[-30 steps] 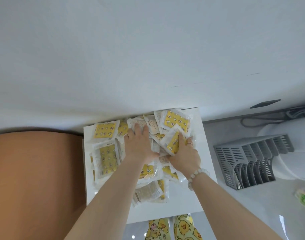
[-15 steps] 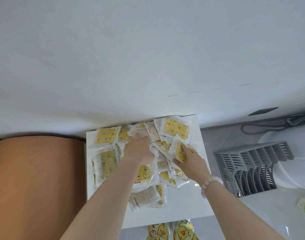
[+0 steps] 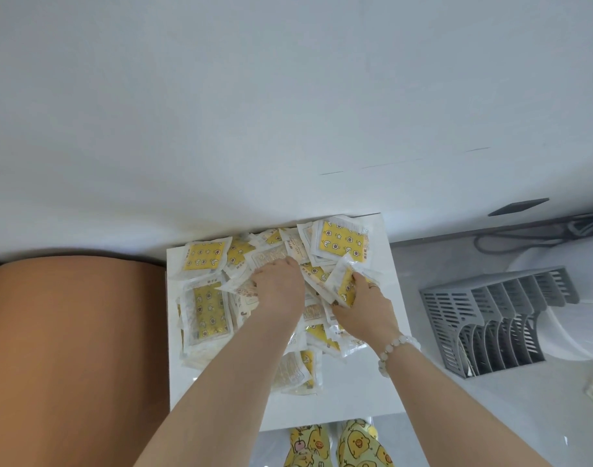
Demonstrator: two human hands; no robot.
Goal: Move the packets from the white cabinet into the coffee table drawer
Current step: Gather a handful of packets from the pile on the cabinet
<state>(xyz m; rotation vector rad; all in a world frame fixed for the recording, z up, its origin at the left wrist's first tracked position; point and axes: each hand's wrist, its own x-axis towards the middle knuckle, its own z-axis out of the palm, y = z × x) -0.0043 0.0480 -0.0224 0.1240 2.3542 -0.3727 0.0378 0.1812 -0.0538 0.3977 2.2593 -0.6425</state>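
Many yellow-and-clear packets (image 3: 271, 291) lie heaped on the white cabinet (image 3: 338, 399), covering most of its top toward the wall. Left of the cabinet sits an orange-brown cushion (image 3: 76, 358); right of it, on the floor, a grey slotted rack (image 3: 500, 318). Over the cabinet's middle, the left hand (image 3: 278, 288) presses palm-down on the heap, fingers together and curled into it. Just right, the right hand (image 3: 365, 310), with a bead bracelet (image 3: 394, 348), pinches one tilted packet (image 3: 345, 285).

Both bare forearms reach forward — left hand (image 3: 278, 287) palm-down, fingers spread; right hand (image 3: 364, 306) curled, fingers pinching — a bead bracelet (image 3: 394, 348) on its wrist.
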